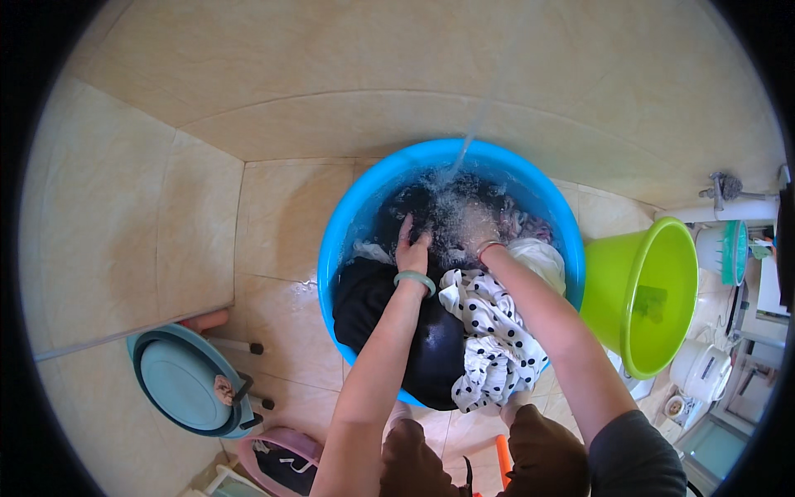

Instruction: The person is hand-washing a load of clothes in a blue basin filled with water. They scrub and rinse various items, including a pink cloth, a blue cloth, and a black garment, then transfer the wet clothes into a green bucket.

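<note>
Down on the floor (166, 207) of glossy beige tiles sits a round blue plastic basin (348, 224), smooth-walled and full of soaked laundry. A thin stream of water (472, 137) falls from the far side into its middle and breaks into white froth over the clothes.

Both forearms reach in from the near edge. The left hand (411, 248), with a pale green bangle (414, 280) round the wrist, lies flat with fingers spread and pressed on a dark garment (389, 306), a heavy, wet, shiny black cloth that fills the near-left part of the basin and sags over its near rim. The right hand (468, 232) is plunged into the churning water at the centre; foam hides the fingers, so it probably grips cloth, but I cannot tell whether it is closed or spread. A thin band circles that wrist.

Beneath the right forearm lies a crumpled white fabric with black dots (493, 331), bunched in soft folds and hanging over the basin's near-right rim. More dark and mixed-colour clothes lie under the water at the far side.

Just right of the basin, almost touching it, a lime-green plastic bucket (654, 290) lies tipped with its mouth toward the camera. On the near left, well apart, stands a low round teal stool (178, 381) with dark-tipped legs. Near the lower edge lies a pink plastic object (273, 460).
</note>
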Available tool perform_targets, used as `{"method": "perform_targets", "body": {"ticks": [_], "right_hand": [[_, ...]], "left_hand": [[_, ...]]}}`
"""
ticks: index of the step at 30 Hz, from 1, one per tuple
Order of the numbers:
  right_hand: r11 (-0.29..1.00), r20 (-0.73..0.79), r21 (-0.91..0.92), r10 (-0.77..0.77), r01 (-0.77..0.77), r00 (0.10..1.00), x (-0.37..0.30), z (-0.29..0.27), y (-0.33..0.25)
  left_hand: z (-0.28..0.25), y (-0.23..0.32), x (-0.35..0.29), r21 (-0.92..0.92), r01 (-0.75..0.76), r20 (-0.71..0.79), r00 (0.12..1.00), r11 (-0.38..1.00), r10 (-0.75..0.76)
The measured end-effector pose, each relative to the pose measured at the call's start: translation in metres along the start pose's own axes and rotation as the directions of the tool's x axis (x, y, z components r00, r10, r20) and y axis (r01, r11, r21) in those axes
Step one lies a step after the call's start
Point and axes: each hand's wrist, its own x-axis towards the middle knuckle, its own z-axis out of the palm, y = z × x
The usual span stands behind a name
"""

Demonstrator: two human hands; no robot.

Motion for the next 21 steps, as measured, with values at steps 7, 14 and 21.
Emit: {"method": "perform_targets", "body": {"ticks": [7,14,21], "right_hand": [[0.665,-0.387,0.452,-0.454,0.594,0.803,-0.076,-0.101,-0.076],[0.640,-0.398,0.131,-0.665,0.757,0.632,-0.135,-0.127,-0.107],[0.717,-0.624,0.116,-0.485,0.687,0.612,-0.111,-0.128,-0.123]], "left_hand": [[-0.022,0.036,-0.007,-0.544,0.488,0.525,0.833,0.682,-0.177],[0.024,0.072,-0.065,-0.700,0.349,0.585,0.781,0.623,0.220],[0.035,0.066,-0.081,-0.723,0.228,0.518,0.803,0.652,0.294]]}}
